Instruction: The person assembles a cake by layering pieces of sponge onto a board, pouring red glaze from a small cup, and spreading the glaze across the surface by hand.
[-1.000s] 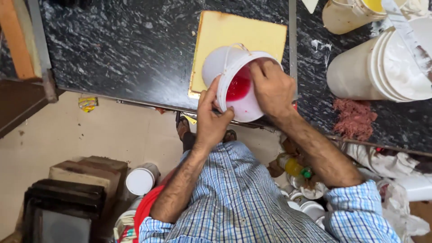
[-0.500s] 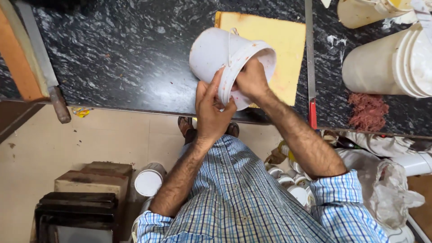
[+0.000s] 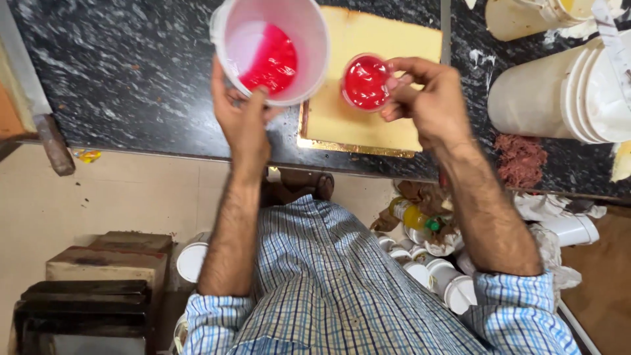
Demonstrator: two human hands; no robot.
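Person at black counter, 2 hands up, tub in 1, small red cup in the other.

Left hand [image 3: 242, 118] clamped on the near rim of a white tub [image 3: 273, 46], tipped toward the person, red liquid [image 3: 271, 60] pooled inside. Right hand [image 3: 427, 98] pinches a small cup [image 3: 365, 82] of red stuff at its right edge, fingers closed on it, held over the yellow board [image 3: 368, 118] lying on the black marble counter [image 3: 131, 79]. Tub and cup near each other, not touching. Big white buckets [image 3: 559, 92] on their sides at far right, reddish crumbs [image 3: 520, 158] beside them.
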